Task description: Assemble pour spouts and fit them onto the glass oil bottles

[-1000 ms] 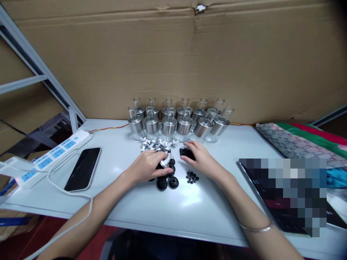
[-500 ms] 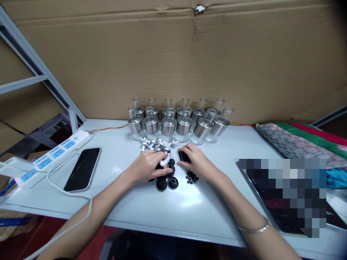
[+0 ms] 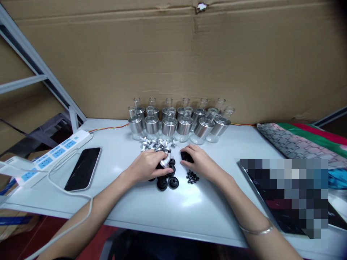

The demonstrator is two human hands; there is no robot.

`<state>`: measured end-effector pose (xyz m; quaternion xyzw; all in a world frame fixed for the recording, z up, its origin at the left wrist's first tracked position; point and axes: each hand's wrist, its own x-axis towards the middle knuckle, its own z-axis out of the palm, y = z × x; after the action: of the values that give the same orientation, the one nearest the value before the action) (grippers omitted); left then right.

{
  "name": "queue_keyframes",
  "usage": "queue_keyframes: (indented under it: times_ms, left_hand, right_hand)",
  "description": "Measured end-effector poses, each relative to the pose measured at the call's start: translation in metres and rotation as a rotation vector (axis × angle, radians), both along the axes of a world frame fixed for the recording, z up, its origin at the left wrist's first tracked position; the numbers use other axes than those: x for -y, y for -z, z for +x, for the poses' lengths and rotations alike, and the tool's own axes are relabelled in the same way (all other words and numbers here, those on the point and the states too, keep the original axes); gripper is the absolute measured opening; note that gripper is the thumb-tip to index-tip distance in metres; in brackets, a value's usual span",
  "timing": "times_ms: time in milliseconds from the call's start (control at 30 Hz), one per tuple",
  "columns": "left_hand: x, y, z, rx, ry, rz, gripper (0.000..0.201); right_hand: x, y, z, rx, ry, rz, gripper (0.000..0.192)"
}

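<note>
Head view: left hand (image 3: 148, 164) closed around a curved silver piece (image 3: 166, 161) near the black discs (image 3: 173, 182); right hand (image 3: 200, 159) part-curled over a black cluster (image 3: 186, 156) on the tabletop (image 3: 189, 213), grip unclear. Avoid scattering the small black rings (image 3: 192, 177).

open: near tabletop (image 3: 187, 213) | centre block: black discs (image 3: 173, 182) | rear: bottles (image 3: 169, 127) | left: phone (image 3: 83, 169)

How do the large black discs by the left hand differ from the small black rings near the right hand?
Size: the large black discs are much wider than the small black rings.
Shape: the discs are broad, with a raised middle; the rings are narrow, with pale centres.
Visibility: some discs are partly covered by the left hand, while the ring cluster lies uncovered.
Shared: both are dark, grouped and on the table.
</note>
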<state>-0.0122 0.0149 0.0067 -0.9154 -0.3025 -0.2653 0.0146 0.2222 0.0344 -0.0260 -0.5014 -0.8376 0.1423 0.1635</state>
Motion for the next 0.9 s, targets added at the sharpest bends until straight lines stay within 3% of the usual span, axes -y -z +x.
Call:
queue_keyframes:
  times_ms: [267, 400, 600, 733, 900]
  left_hand:
    - [0.000, 0.002, 0.000, 0.005, -0.002, 0.014, 0.050]
    - [0.000, 0.003, -0.001, 0.005, 0.015, -0.038, 0.032]
    - [0.002, 0.004, -0.001, 0.007, 0.009, -0.173, 0.016]
    - [0.003, 0.004, -0.001, 0.023, 0.020, -0.167, 0.013]
    - [0.002, 0.002, -0.001, 0.058, 0.040, -0.128, 0.010]
  right_hand:
    - [-0.001, 0.003, 0.003, -0.046, 0.018, 0.028, 0.032]
    - [-0.001, 0.003, 0.002, -0.089, 0.000, 0.098, 0.036]
    - [0.009, -0.015, -0.008, -0.230, -0.044, 0.201, 0.020]
    - [0.021, -0.028, -0.019, -0.488, -0.166, 0.051, 0.015]
    - [0.028, -0.031, -0.027, -0.590, -0.229, -0.065, 0.013]
